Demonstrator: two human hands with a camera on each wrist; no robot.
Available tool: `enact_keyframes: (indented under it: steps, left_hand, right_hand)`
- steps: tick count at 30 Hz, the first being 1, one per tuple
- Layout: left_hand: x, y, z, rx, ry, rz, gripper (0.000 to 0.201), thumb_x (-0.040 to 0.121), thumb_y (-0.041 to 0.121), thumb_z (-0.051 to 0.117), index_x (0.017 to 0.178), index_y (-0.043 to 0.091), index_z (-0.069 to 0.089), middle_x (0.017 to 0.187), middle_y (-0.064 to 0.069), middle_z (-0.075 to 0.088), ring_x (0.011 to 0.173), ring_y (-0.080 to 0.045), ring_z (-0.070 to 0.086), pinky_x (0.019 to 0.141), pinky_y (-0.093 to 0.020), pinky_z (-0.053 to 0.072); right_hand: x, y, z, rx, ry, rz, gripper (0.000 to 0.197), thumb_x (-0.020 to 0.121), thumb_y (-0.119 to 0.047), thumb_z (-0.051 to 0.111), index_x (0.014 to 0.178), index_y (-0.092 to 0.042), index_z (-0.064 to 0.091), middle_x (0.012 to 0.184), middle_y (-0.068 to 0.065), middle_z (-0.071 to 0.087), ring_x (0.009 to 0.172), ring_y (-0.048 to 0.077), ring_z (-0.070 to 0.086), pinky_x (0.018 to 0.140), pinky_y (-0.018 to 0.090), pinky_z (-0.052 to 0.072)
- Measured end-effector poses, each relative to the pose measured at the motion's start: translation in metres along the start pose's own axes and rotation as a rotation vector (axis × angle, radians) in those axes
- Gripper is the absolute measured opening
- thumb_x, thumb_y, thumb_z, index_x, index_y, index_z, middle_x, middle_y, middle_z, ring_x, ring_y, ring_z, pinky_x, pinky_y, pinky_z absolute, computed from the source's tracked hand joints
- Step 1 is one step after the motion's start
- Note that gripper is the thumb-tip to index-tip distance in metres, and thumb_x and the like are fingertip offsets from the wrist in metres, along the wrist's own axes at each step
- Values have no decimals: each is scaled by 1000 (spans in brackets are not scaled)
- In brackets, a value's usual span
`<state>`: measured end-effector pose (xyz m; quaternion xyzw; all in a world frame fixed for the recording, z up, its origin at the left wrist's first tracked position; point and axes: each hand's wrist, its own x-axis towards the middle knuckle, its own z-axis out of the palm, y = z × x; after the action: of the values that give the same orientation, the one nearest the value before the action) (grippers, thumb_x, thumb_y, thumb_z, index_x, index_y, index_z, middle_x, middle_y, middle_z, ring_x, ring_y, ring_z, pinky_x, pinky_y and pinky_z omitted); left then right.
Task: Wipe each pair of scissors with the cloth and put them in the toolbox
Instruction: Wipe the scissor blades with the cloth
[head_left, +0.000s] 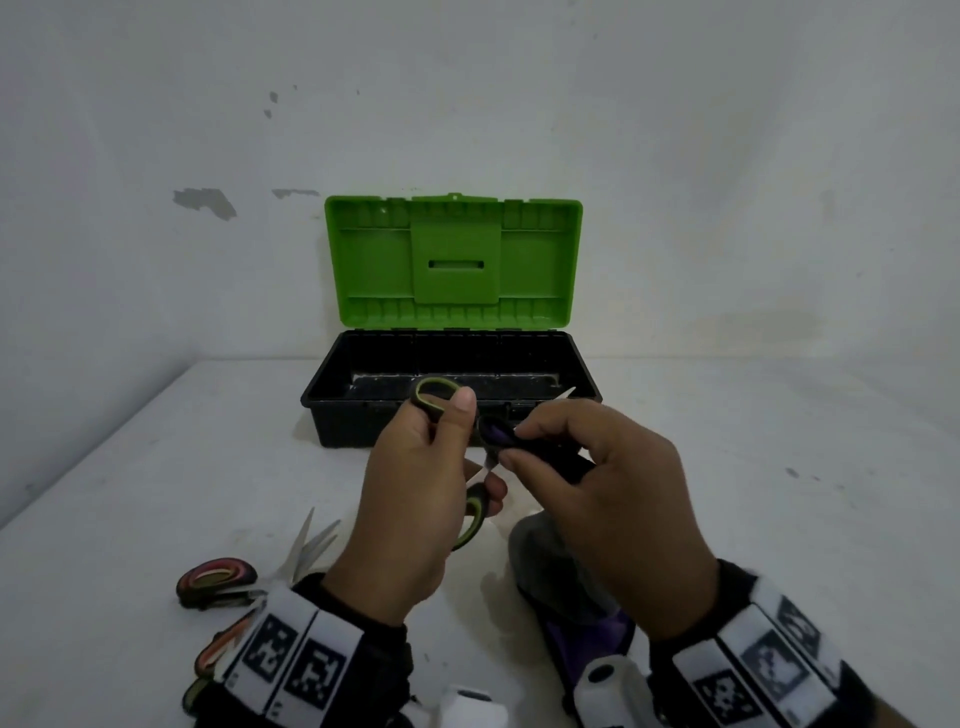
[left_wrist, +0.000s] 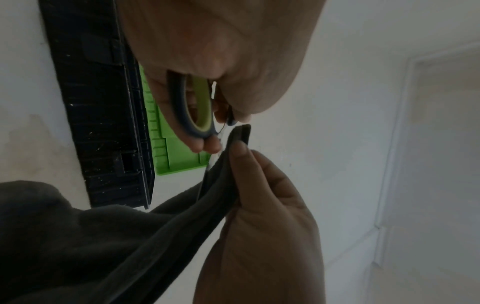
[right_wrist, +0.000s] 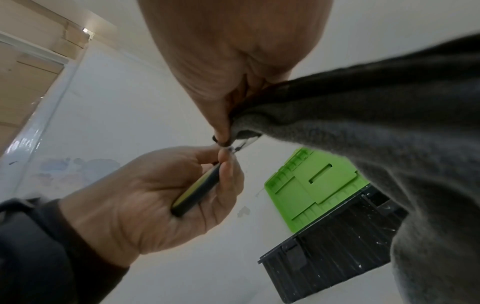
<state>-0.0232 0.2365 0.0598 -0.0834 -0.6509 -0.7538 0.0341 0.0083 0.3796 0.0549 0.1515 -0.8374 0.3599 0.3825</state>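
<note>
In front of the open toolbox (head_left: 451, 400), above the desk (head_left: 156, 467): left hand (head_left: 410, 499) grip holds green-handled scissors (head_left: 434, 400); right hand (head_left: 613, 499) grip pinches cloth (head_left: 566, 561) round the blade.

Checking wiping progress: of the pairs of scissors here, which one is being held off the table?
The green-handled scissors, gripped by the left hand while the right hand pinches the cloth on the blade. The red-handled scissors lie on the table.
</note>
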Motion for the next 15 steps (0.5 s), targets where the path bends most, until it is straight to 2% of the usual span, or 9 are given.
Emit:
enact_keyframes:
  steps: [3, 5, 8, 10, 12, 15]
  left_hand:
    - [-1, 1, 2, 6, 19, 35, 29, 97, 40, 50, 93, 13, 59, 61, -4, 60, 48, -20, 62, 49, -31, 54]
    - [-1, 0, 3, 8, 30, 45, 28, 97, 40, 50, 92, 14, 58, 61, -5, 57, 48, -21, 62, 49, -31, 55]
    - [-1, -4, 3, 9, 50, 66, 25, 96, 41, 50, 89, 18, 58, 65, -12, 53, 49, -21, 62, 49, -33, 56]
    - [-2, -5, 4, 1, 49, 74, 24, 95, 40, 50, 87, 19, 57, 59, -5, 50, 47, -20, 61, 48, -32, 56]
    - [-3, -5, 5, -4, 42, 77, 23, 95, 41, 50, 86, 20, 56, 52, 4, 48, 46, -19, 61, 48, -32, 56]
    - [-2, -6, 5, -11, 48, 87, 24, 94, 42, 50, 86, 20, 56, 49, 7, 46, 46, -18, 60, 48, -31, 56]
  right_hand:
    - [-1, 0, 6, -23, 17, 11, 10, 79, -20, 83, 85, -22, 75, 83, -13, 69, 82, 2, 61, 75, 14, 49]
    - [-3, 1, 8, -65, 50, 21, 10, 79, -24, 82, 85, -26, 75, 83, -17, 67, 83, 2, 59, 75, 20, 49]
    - [-5, -1, 12, -91, 61, 38, 11, 81, -22, 80, 87, -27, 72, 80, -23, 59, 78, 2, 56, 70, 22, 51]
    - [-5, 0, 13, -81, 47, 68, 9, 83, -22, 77, 85, -27, 70, 79, -23, 61, 76, 2, 58, 67, 25, 52]
    - [0, 5, 11, -34, 59, 140, 7, 85, -23, 75, 85, -26, 70, 78, -18, 66, 76, 2, 62, 68, 27, 55]
    - [2, 5, 9, -15, 68, 164, 6, 85, -21, 75, 84, -25, 70, 77, -15, 68, 75, 2, 64, 68, 24, 55]
